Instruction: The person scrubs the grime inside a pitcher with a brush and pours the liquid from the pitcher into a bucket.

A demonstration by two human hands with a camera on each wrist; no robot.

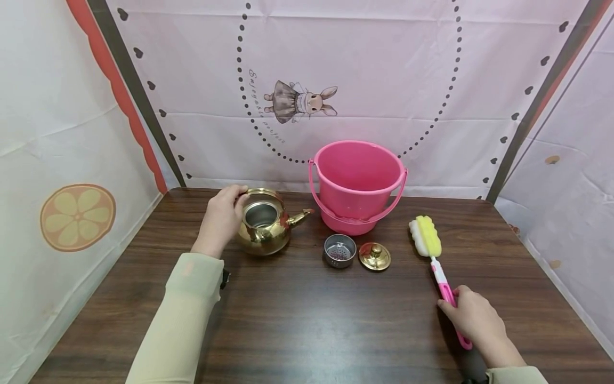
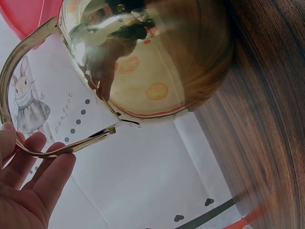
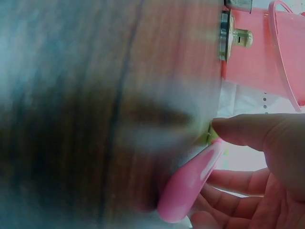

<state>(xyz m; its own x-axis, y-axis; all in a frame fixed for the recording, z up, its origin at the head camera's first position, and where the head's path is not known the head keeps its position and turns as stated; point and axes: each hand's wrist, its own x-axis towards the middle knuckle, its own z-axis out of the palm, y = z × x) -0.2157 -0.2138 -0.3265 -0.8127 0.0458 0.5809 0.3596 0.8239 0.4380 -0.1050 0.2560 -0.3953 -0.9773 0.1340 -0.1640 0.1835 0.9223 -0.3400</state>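
In the head view a shiny gold teapot [image 1: 263, 243] stands lidless at the left, its spout pointing right. My left hand [image 1: 223, 217] holds its raised handle from the left; in the left wrist view the fingers [image 2: 56, 179] lie along the curved handle [image 2: 32, 37]. Far to the right, my right hand [image 1: 476, 319] grips the pink handle of a sponge bottle brush [image 1: 427, 238] with a yellow and white head. The right wrist view shows the thumb [image 3: 243, 131] on one side of that handle [image 3: 183, 191] and the other fingers across from it.
A pink bucket [image 1: 352, 210] stands at the back middle with its bail hanging forward. In front of it are a perforated metal strainer cup [image 1: 339, 250] and a gold lid [image 1: 375, 256]. Printed cloth [image 1: 384, 69] walls off the back and sides of the brown wooden table [image 1: 316, 325].
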